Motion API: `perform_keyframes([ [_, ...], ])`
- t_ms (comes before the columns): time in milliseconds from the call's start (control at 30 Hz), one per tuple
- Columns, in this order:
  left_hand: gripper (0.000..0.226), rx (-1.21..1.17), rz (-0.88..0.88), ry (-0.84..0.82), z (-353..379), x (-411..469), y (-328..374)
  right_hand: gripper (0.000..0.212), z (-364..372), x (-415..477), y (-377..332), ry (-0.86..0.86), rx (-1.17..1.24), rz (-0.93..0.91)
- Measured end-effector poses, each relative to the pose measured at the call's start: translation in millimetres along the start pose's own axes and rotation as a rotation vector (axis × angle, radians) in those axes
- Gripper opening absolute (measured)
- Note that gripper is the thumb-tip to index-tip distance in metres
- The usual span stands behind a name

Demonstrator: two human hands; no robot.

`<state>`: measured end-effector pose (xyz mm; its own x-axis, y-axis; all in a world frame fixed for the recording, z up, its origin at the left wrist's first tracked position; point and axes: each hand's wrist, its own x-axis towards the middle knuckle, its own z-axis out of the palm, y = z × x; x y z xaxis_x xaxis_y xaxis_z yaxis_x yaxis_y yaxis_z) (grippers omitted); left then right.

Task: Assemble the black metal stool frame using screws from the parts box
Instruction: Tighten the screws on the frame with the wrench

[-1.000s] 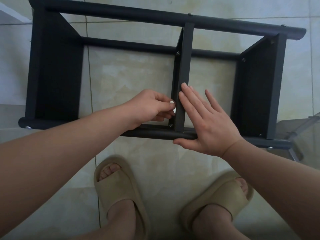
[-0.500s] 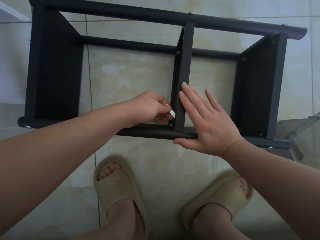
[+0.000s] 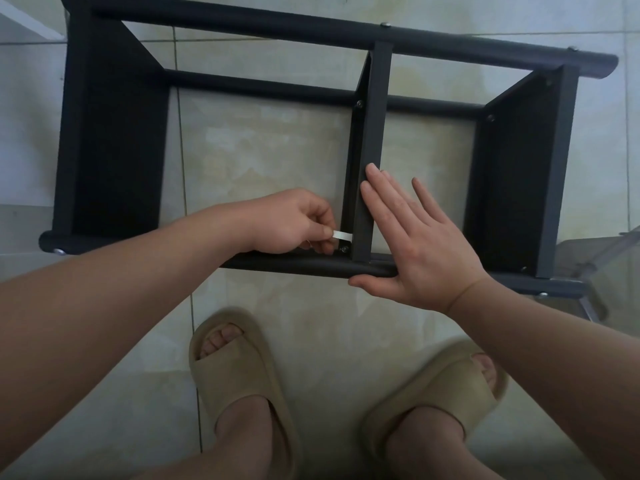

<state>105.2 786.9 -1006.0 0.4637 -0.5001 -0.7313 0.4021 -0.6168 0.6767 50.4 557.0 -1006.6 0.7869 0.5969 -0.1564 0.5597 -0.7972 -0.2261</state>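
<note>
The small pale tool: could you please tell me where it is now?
In the head view the small pale tool sits pinched in the left hand, just left of the middle bar and above a screw by the near rail.

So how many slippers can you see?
2. The left slipper is at the bottom centre, on one foot; the right slipper is beside it, on the other foot. None looks hidden.

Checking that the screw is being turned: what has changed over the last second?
The left hand dipped slightly toward the near rail, and the small pale tool it pinches swung down to just above the screw. The right hand stayed flat against the centre bar; the frame did not move.
</note>
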Motion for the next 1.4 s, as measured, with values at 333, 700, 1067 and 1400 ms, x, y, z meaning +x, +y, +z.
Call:
perform_keyframes([
  [333,0.013,0.205,-0.01,-0.049,3,-1,-1,0.106,-1,0,-1,0.008,0.003,0.001],
  [700,0.008,0.421,0.161,0.19,-5,-5,9,0.107,0,0,0,0.014,0.005,-0.002],
  [1067,0.003,-0.531,-0.132,0.186,16,7,13,0.106,0,0,0,0.01,0.01,0.002],
  [1400,0.002,-0.588,-0.078,0.336,15,13,18,0.106,-2,0,-1,-0.006,0.017,0.011],
])
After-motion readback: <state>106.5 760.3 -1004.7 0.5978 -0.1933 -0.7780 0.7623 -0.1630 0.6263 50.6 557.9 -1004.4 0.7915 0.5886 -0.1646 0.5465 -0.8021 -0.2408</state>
